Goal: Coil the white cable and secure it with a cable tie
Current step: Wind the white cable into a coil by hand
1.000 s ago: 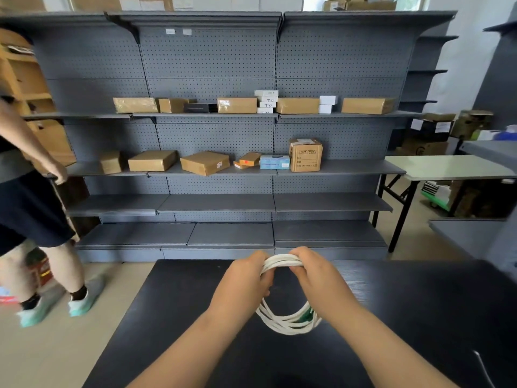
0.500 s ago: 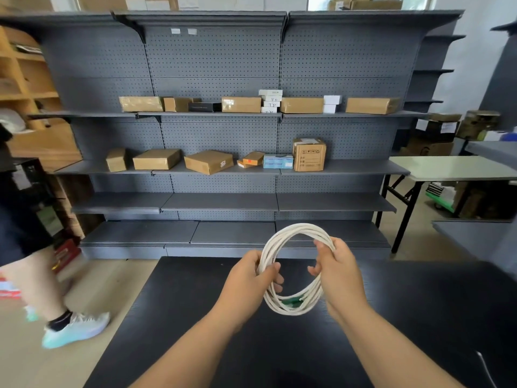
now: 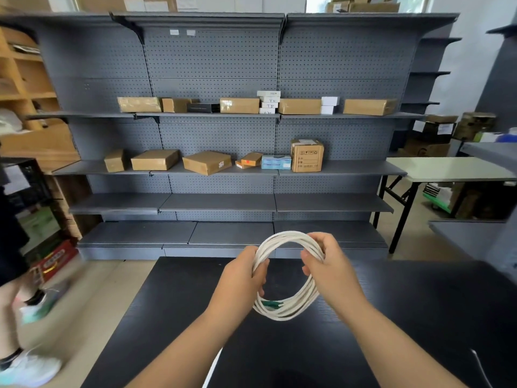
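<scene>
Your left hand (image 3: 242,277) is closed around the left side of the white cable (image 3: 288,309), and your right hand (image 3: 326,264) pinches the upper right of the same bundle, so both grip one round coil held upright in the air above the black surface (image 3: 173,309). Green connectors (image 3: 272,304) sit tucked at the bottom of the loops. The coiling looks finished; the tying step is what remains, and no cable tie is in view that you could name with certainty. Next you need one hand to keep the loops bunched while the other fetches a tie. The surface beneath is bare and wide, its far edge just beyond the coil, the grey shelving (image 3: 223,203) well apart.
</scene>
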`<state>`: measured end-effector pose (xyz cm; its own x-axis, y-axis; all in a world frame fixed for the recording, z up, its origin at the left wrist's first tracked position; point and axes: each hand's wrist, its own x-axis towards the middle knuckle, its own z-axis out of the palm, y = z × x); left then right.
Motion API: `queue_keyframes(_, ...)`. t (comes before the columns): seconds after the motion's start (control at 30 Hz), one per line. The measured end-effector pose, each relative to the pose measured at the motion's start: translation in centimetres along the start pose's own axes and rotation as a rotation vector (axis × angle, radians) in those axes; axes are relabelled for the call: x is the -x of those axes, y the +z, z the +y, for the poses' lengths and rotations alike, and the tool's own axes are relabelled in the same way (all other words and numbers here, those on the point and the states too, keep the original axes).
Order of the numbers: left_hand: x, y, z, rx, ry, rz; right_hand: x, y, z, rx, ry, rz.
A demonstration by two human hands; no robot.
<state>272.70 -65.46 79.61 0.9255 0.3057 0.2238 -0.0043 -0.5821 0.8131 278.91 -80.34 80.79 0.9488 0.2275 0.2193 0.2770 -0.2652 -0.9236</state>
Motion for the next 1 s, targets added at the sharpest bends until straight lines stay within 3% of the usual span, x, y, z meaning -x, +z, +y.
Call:
queue_keyframes(0.17,-0.4,-0.8,0.5,-0.305,0.162,-0.141,0.1,0.0,0.0,0.328,-0.173,-0.144)
queue_keyframes(0.27,-0.6,-1.2,0.5,-0.456,0.219,-0.117,0.4,-0.1,-0.2,0.393,-0.159,-0.274)
queue_keyframes(0.5,-0.7,-1.7,-0.1,-0.187,0.099,-0.198,0.5,-0.1,-0.7,0.190,-0.009,-0.264)
queue_keyframes(0.8,-0.7,-2.3,-0.5,0.102,0.009,-0.119,0.8,0.0,-1.3,-0.178,0.118,-0.094)
queue_keyframes(1.0,-0.9,-1.9,-0.8,-0.063,0.069,-0.068,0.4,0.4,-0.5,-0.300,0.212,-0.054)
